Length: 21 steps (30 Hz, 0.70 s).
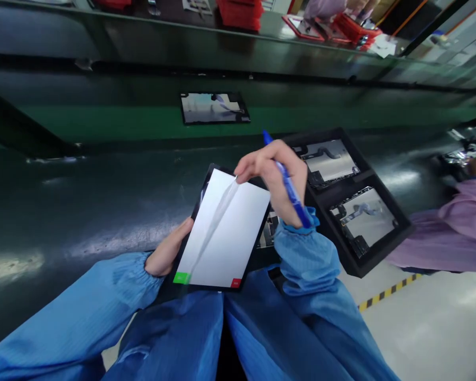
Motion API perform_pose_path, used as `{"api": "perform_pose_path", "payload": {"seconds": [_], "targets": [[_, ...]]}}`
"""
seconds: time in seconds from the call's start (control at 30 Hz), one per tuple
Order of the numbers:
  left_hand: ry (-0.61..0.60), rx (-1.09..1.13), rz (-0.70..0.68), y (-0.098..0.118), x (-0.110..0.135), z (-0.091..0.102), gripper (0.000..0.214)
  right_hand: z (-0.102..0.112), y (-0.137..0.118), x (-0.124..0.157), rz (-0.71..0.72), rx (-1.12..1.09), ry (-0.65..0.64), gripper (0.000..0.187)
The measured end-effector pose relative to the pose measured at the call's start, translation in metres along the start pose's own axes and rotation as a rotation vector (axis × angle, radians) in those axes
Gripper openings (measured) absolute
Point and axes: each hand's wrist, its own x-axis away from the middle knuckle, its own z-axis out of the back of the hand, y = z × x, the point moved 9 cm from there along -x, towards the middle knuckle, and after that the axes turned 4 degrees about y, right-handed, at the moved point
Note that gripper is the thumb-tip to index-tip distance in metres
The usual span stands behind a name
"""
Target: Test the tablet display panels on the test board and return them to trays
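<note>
My left hand (170, 247) grips the left edge of a tablet (227, 233) tilted in front of me. Its lit screen is white, with a green box at the lower left corner and a red one at the lower right. A blue pen (289, 190) lies across my right hand (280, 177), held in the palm. Thumb and forefinger of that hand are pinched together at the top of the screen. From these fingertips a pale, translucent streak runs down to the green box; whether it is film or a reflection I cannot tell.
On the right, a black tray (341, 193) holds opened tablet parts with ribbon cables. Another opened unit (215, 108) lies farther back on the green bench. Red items (241, 13) sit on the shelf above. A person in a pink sleeve (460, 217) is at the right.
</note>
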Motion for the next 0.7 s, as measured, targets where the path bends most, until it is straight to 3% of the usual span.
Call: {"api": "perform_pose_path", "payload": {"seconds": [0.1,0.17,0.23,0.37,0.5,0.7], "targets": [[0.044,0.061,0.098,-0.006,0.002,0.006,0.045,0.022,0.015,0.019,0.035,-0.056,-0.068,0.035],[0.098,0.079,0.136,-0.008,0.004,0.01,0.042,0.032,0.027,0.032,0.064,0.073,-0.103,0.048],[0.132,0.088,0.161,-0.008,0.006,0.011,0.039,0.036,0.04,0.038,0.067,0.181,-0.105,0.049],[0.181,0.162,0.256,-0.009,0.01,0.006,0.042,0.029,0.062,0.027,0.014,0.021,-0.065,0.047],[0.218,0.292,0.375,-0.006,0.012,0.001,0.051,0.02,0.095,0.003,-0.112,-0.183,0.05,0.033],[0.19,0.396,0.362,0.002,0.01,0.002,0.051,-0.001,0.161,0.0,-0.399,-0.227,0.048,0.039]]}}
